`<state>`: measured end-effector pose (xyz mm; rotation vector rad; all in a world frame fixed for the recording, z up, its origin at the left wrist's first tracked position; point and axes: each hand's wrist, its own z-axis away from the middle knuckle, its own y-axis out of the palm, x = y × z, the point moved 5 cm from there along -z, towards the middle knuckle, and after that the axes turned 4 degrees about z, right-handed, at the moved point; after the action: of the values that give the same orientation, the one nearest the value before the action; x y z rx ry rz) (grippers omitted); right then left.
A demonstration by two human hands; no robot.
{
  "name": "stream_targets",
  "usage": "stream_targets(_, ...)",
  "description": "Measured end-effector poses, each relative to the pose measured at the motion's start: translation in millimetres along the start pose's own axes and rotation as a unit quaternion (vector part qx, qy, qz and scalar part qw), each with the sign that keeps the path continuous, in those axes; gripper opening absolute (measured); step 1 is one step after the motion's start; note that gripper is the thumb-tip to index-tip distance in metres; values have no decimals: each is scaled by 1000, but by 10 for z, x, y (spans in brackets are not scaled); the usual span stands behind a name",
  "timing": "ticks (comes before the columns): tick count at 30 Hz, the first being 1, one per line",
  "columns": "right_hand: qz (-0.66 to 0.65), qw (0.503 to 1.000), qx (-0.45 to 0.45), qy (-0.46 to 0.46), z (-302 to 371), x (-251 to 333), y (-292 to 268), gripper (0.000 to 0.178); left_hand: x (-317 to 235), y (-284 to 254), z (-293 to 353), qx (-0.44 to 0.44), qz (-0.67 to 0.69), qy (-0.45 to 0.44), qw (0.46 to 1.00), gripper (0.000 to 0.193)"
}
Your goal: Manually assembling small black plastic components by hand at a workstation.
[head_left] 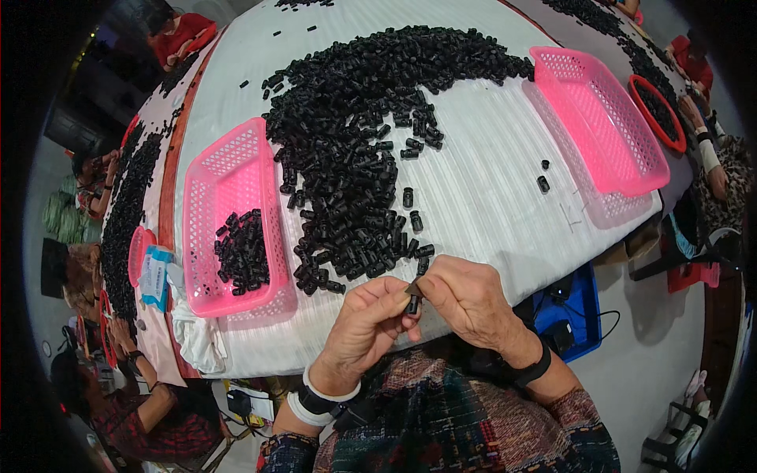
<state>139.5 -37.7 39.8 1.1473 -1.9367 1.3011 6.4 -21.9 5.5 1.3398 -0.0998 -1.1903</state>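
My left hand (364, 325) and my right hand (467, 303) meet at the near edge of the table, both closed. Between the fingertips of my left hand is a small black cylindrical plastic piece (412, 305), much like a cord lock. Pinched by my right hand just above it is a small dark flat piece (413, 289), its kind unclear and partly covered by my fingers. Just beyond my hands lies a large pile of similar black pieces (347, 181), curving away to the far right. A few loose ones, such as this black piece (415, 221), lie beside it.
A pink basket (277, 236) on the left holds some black pieces; another pink basket (623, 126) stands at the right. A white cloth (199, 339) and a blue-white packet (156, 277) lie at left. A blue crate (587, 315) sits below the table. Other people work around.
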Motion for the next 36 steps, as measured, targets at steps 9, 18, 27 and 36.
stream_targets(9, 22, 1000, 3, -9, 19, -52, 37, 23, 33, -64, -25, -14, 7, -10, 1000, 13)
stream_targets(18, 60, 998, 21, -12, 43, -150, 94, 25, 73, -141, -53, -54, -3, -14, 998, 11)
stream_targets(27, -7, 1000, 12, -3, 43, -267, -37, 20, 61, -144, -160, -56, 26, -5, 998, 12)
stream_targets(36, 124, 964, -145, -187, 122, 121, 26, 40, 73, -129, -125, -72, 46, 7, 996, 15)
